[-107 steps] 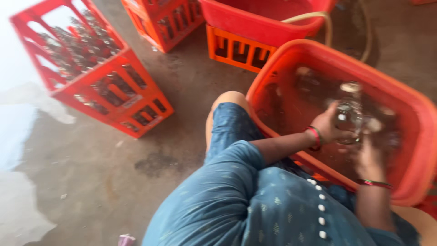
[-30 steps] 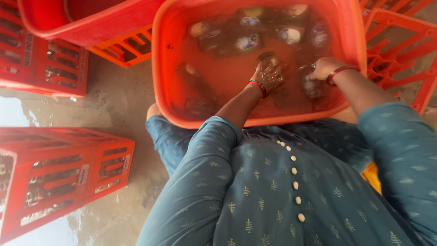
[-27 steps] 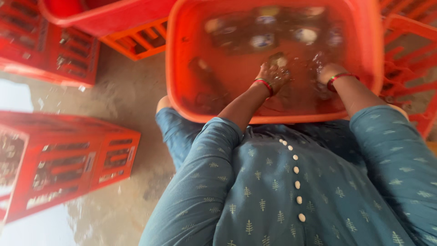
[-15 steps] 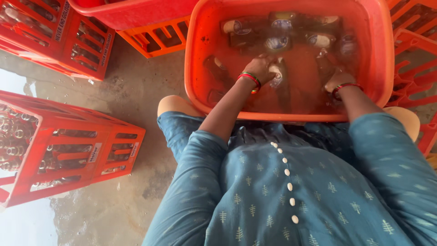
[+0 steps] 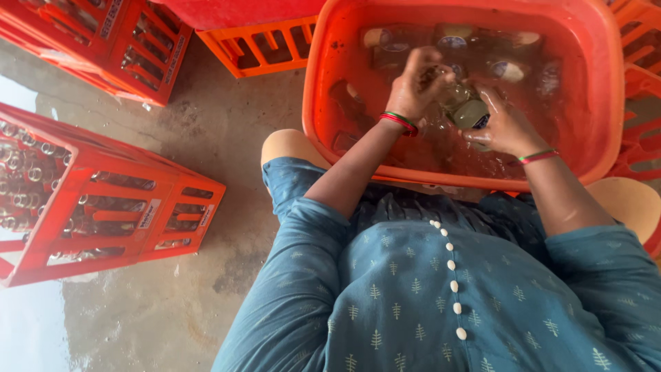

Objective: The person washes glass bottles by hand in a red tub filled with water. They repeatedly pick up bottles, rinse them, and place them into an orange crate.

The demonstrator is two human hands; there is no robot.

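Both my hands are down in the orange tub (image 5: 606, 89), which sits at twelve to one o'clock from my lap and is filled with murky water. My left hand (image 5: 416, 86) is curled over the upper end of a glass bottle (image 5: 463, 110), fingers wrapped round it near its neck. My right hand (image 5: 502, 127) cups the same bottle from below and to the right, fingers closed about its body, so the bottle is gripped between the two hands just above the water, near the middle of the tub. Its label side looks dull green-grey; I cannot tell more of it through the wet glare.

There is a red and green bangle (image 5: 399, 122) on my left wrist and a thin striped one (image 5: 538, 157) on my right. More bottles (image 5: 451, 40) lie sunk along the far wall of the tub at twelve o'clock, pale round ends showing through the water.

At nine o'clock a red plastic crate (image 5: 124, 220) stands on the wet concrete floor (image 5: 227, 131), full of glass bottles whose mouths show at its left edge. At eleven o'clock another red crate (image 5: 131, 48) holds bottles too, and an orange crate (image 5: 261, 48) sits just beside the tub's left wall, under a red tub. My blue patterned tunic (image 5: 413, 303) with its row of white buttons fills the near view at six o'clock.
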